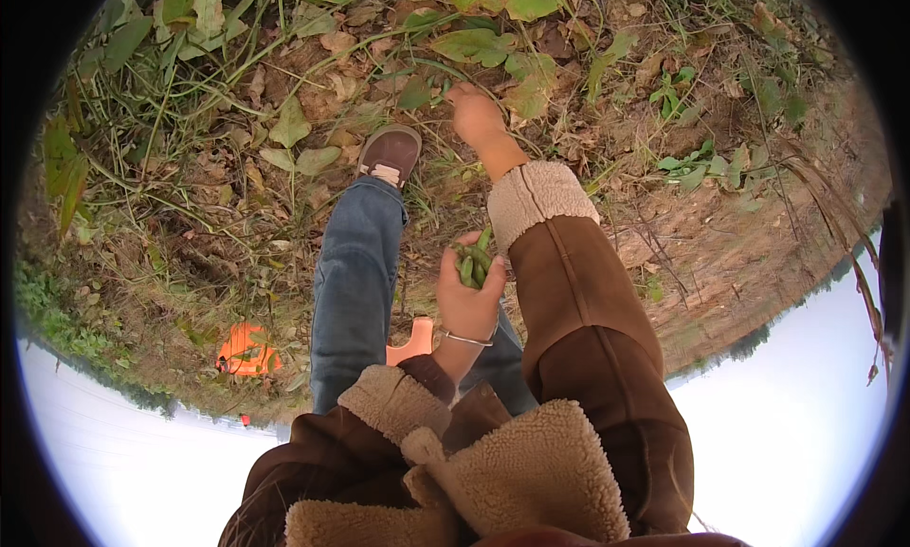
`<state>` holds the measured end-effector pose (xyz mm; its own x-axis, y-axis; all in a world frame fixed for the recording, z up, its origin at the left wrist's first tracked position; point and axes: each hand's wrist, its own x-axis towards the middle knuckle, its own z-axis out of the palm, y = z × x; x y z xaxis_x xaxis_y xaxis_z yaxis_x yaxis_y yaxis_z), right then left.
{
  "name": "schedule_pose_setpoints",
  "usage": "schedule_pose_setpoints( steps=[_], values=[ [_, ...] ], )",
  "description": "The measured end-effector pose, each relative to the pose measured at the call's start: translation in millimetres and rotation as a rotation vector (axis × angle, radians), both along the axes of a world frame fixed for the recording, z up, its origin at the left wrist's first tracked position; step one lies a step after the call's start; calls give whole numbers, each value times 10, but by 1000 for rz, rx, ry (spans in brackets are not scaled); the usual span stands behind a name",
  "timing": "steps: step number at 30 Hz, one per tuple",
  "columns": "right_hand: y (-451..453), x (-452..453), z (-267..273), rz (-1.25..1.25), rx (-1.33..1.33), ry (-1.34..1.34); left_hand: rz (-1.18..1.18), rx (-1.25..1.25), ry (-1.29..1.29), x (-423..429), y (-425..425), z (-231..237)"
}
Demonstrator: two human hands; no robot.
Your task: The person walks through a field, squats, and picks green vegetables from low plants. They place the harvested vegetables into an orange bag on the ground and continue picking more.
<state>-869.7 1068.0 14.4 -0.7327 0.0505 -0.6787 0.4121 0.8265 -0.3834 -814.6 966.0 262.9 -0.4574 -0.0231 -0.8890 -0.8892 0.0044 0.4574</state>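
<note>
My left hand (466, 298), with a silver bangle at the wrist, is held in front of my legs. Its fingers and thumb are wrapped around a small bunch of green bean pods (474, 262). Farther out, my right hand (478, 117) is stretched down to the ground plants. The fingertips of that hand pinch at a small green pod (446, 87) on a low vine, beside a green leaf (414, 93). Its palm is turned away, so the exact hold is partly hidden.
Vines and large leaves (473, 46) spread over soil and dry leaf litter. My brown shoe (391, 152) stands left of my right hand. An orange plastic object (412, 344) shows between my legs. A bright orange item (249, 349) lies on the ground to the left.
</note>
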Motion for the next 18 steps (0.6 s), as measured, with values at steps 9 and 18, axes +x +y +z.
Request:
schedule_pose_setpoints(
  steps=[9, 18],
  values=[
    [-111, 46, -334, 173, 118, -159, -49, -10, 7, -130, -284, -95],
    [113, 417, 6, -691, -393, -73, -40, 58, -32, -184, -145, 17]
  ],
)
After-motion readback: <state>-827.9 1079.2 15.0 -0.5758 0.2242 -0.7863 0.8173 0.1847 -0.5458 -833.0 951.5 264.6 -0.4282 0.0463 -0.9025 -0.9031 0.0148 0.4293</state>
